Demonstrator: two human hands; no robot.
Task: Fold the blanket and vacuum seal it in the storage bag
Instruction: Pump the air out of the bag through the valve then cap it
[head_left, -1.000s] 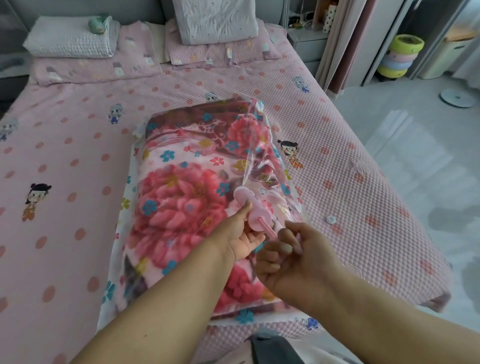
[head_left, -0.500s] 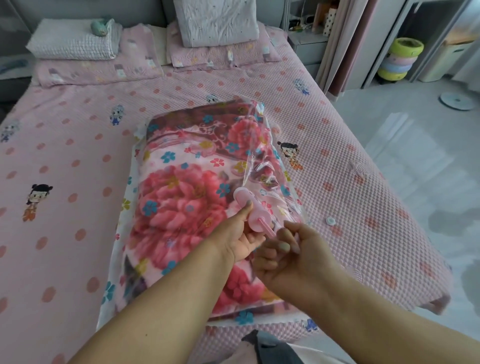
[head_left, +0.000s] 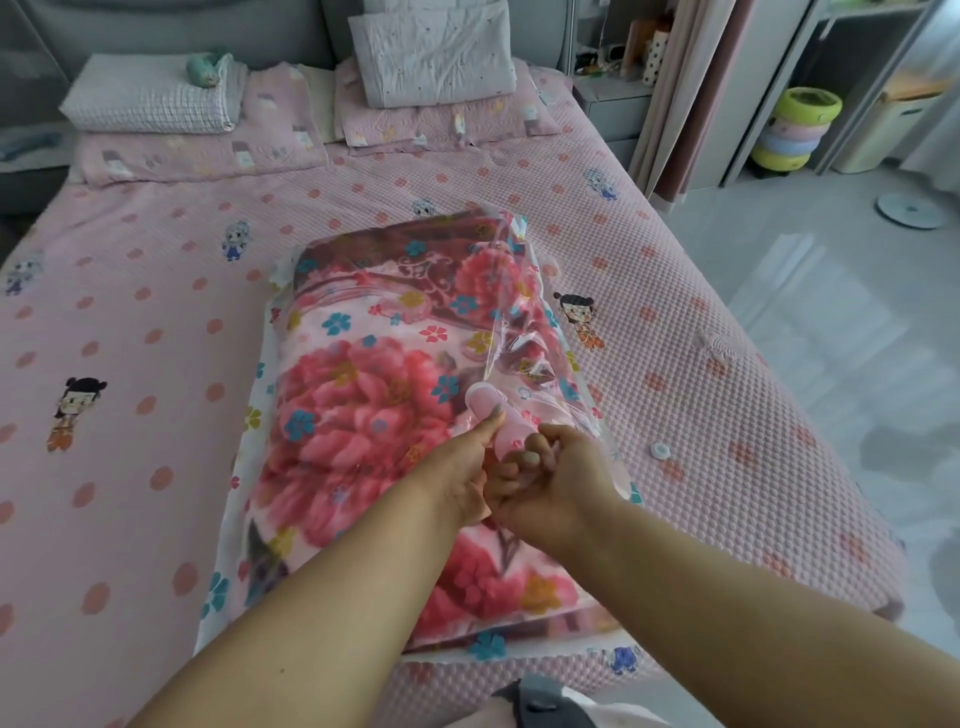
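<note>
Both hands, left hand (head_left: 462, 467) and right hand (head_left: 556, 483), grip the pink hand pump (head_left: 491, 413) on the storage bag (head_left: 524, 291); the folded blanket (head_left: 363, 395) is inside, air removal apparently unfinished.

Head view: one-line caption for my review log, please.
Both hands, left and right, grip a pink hand pump on the bagged floral blanket on the bed.

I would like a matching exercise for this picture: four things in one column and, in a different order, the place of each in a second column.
Things:
1. blanket
2. hand pump
3. small white cap
4. checked pillow

Places:
A. at the head of the bed, on the left
B. inside the clear storage bag
C. loose on the bedspread, right of the bag
D. held in both hands above the bag

Pairs: 1-B, 2-D, 3-C, 4-A
</note>
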